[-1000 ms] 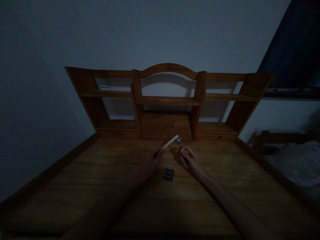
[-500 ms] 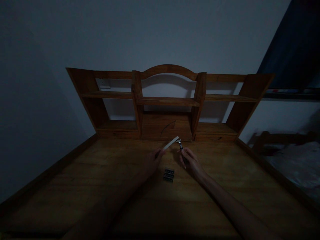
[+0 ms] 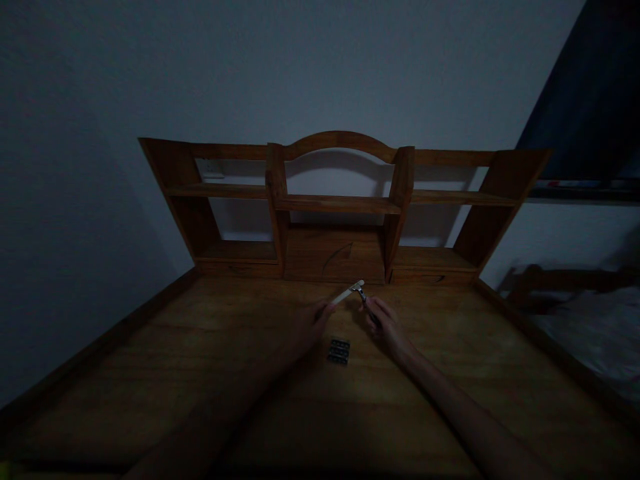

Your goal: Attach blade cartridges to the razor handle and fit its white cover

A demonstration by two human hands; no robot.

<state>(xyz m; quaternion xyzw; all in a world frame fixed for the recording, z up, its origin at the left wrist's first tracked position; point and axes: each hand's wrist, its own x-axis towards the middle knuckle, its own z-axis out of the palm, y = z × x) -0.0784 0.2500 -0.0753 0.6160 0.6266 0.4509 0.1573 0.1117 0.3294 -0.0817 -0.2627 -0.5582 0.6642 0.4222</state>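
Note:
My left hand (image 3: 314, 324) is closed around one end of a flat, pale stick (image 3: 344, 294) that slants up to the right. In my right hand (image 3: 384, 322) is a razor (image 3: 361, 294) with a dark handle and a silvery T-shaped head. The razor's head meets the stick near its far tip; whether it presses on it or lies just in front is hard to tell. Below and between the hands, a small dark pack (image 3: 339, 351) with several rows lies on the desk. Dim light hides the details of the fingers.
The wooden desk top (image 3: 200, 347) has raised edges at left and right. A wooden shelf unit (image 3: 340, 205) stands along its back against the wall. A dark curtain (image 3: 590, 100) hangs at the upper right, above pale bedding (image 3: 600, 333).
The stick has tipped lower, and its far end now overlaps the razor's head. My right hand has shifted slightly, with the razor still in it. The dark pack stays in place.

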